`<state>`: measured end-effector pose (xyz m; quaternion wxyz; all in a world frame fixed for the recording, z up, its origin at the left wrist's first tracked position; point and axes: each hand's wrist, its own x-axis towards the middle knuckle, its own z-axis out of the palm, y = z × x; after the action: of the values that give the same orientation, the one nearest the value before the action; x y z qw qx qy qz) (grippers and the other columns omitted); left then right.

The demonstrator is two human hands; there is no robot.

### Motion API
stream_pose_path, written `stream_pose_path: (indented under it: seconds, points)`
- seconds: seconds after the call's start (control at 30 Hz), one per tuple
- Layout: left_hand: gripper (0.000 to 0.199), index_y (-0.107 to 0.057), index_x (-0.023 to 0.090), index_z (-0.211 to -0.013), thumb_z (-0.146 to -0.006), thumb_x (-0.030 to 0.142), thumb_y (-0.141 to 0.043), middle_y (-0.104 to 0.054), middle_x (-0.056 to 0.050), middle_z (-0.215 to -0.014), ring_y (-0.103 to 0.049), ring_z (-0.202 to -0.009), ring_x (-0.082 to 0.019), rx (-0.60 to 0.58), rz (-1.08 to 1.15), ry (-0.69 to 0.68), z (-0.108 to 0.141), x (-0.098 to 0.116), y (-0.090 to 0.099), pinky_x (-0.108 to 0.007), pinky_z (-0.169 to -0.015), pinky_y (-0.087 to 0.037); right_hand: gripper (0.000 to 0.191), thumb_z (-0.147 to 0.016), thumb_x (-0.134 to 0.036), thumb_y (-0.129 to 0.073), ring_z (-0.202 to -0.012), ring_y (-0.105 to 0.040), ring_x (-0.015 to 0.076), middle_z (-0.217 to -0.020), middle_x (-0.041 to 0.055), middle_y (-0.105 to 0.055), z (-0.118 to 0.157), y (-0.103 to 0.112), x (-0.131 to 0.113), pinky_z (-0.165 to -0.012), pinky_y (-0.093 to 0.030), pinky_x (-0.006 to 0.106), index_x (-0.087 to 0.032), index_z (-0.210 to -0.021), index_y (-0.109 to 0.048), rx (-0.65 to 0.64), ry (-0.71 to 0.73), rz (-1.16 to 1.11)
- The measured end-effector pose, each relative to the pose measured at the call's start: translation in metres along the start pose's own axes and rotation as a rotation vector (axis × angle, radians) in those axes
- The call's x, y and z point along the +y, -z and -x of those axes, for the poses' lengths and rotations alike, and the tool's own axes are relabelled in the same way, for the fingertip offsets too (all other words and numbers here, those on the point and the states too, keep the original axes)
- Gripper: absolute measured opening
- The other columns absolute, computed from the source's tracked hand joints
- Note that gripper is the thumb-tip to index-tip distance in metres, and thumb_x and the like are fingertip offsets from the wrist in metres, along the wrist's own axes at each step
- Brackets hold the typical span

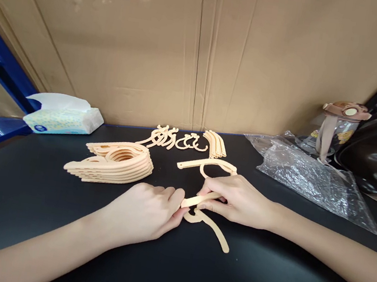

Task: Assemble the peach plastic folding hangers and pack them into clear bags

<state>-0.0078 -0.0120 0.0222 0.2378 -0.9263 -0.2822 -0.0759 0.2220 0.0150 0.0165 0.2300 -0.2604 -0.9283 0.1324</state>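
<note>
One black table (261, 267). Two hands above it: left hand (151, 209), fingers pinching one end of one hanger piece (196, 201); right hand (241, 201), fingers closed on its other end. One stack of folded hangers (114, 175). Loose hooks (171, 141), overlapping, count unclear.

Beige strip (201, 200) in both hands (149, 208) (241, 201)
</note>
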Motion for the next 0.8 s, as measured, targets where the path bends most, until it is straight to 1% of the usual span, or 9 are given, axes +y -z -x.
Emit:
stream_pose_path:
  seconds: [0.17,0.27,0.43,0.5,0.6,0.7,0.8]
  points:
    - [0.027,-0.042,0.019,-0.071,-0.096,0.023,-0.034,-0.051,0.005,-0.053,-0.051,-0.038,-0.012,-0.019,0.162,0.075,-0.001,0.000,0.004,-0.026,-0.039,-0.020,0.012,-0.093,-0.028,-0.052,-0.072,-0.057,0.0124,-0.079,0.0009,-0.063,-0.001,0.004,-0.003,-0.062,-0.039,0.023,-0.018,-0.089,-0.058,0.029,0.052,0.134]
    - [0.027,-0.038,0.019,-0.070,-0.096,0.025,-0.035,-0.052,0.006,-0.052,-0.050,-0.039,-0.011,-0.019,0.269,0.128,0.000,0.000,0.005,-0.023,-0.040,-0.019,0.016,-0.093,-0.031,-0.051,-0.073,-0.055,0.0132,-0.078,0.0009,-0.062,-0.004,0.006,-0.004,-0.065,-0.039,0.024,-0.018,-0.087,-0.059,0.079,0.088,0.185]
    - [0.029,-0.034,0.021,-0.069,-0.097,0.027,-0.034,-0.049,0.006,-0.048,-0.048,-0.037,-0.011,0.009,0.333,0.165,0.002,0.001,0.006,-0.021,-0.040,-0.018,0.023,-0.089,-0.040,-0.057,-0.083,-0.055,0.0159,-0.083,0.0024,-0.061,-0.006,0.011,-0.002,-0.077,-0.043,0.029,-0.017,-0.092,-0.059,0.166,0.121,0.152]
    - [0.028,-0.033,0.021,-0.069,-0.096,0.027,-0.035,-0.048,0.007,-0.048,-0.046,-0.036,-0.010,0.035,0.339,0.161,0.002,0.001,0.005,-0.021,-0.040,-0.016,0.023,-0.089,-0.040,-0.057,-0.086,-0.054,0.0168,-0.084,0.0033,-0.061,-0.006,0.013,0.000,-0.079,-0.043,0.030,-0.017,-0.092,-0.059,0.199,0.116,0.118]
    - [0.028,-0.033,0.021,-0.070,-0.096,0.027,-0.036,-0.047,0.008,-0.048,-0.044,-0.035,-0.010,0.057,0.343,0.140,0.002,0.001,0.005,-0.021,-0.040,-0.016,0.020,-0.092,-0.035,-0.052,-0.086,-0.054,0.0174,-0.085,0.0045,-0.063,-0.006,0.017,0.003,-0.079,-0.044,0.032,-0.016,-0.088,-0.060,0.279,0.093,0.143]
    - [0.027,-0.034,0.020,-0.070,-0.097,0.027,-0.035,-0.047,0.007,-0.050,-0.045,-0.037,-0.010,0.059,0.333,0.126,0.003,0.001,0.004,-0.022,-0.040,-0.016,0.021,-0.093,-0.031,-0.050,-0.090,-0.054,0.0189,-0.097,0.0065,-0.064,-0.007,0.020,0.006,-0.083,-0.042,0.036,-0.018,-0.084,-0.063,0.377,0.025,0.248]
    - [0.028,-0.036,0.020,-0.070,-0.097,0.028,-0.033,-0.050,0.006,-0.052,-0.047,-0.039,-0.010,0.051,0.304,0.124,0.004,0.002,0.006,-0.024,-0.041,-0.017,0.025,-0.094,-0.032,-0.047,-0.101,-0.054,0.0216,-0.113,0.0066,-0.063,-0.007,0.020,0.010,-0.088,-0.040,0.039,-0.020,-0.087,-0.068,0.370,-0.093,0.306]
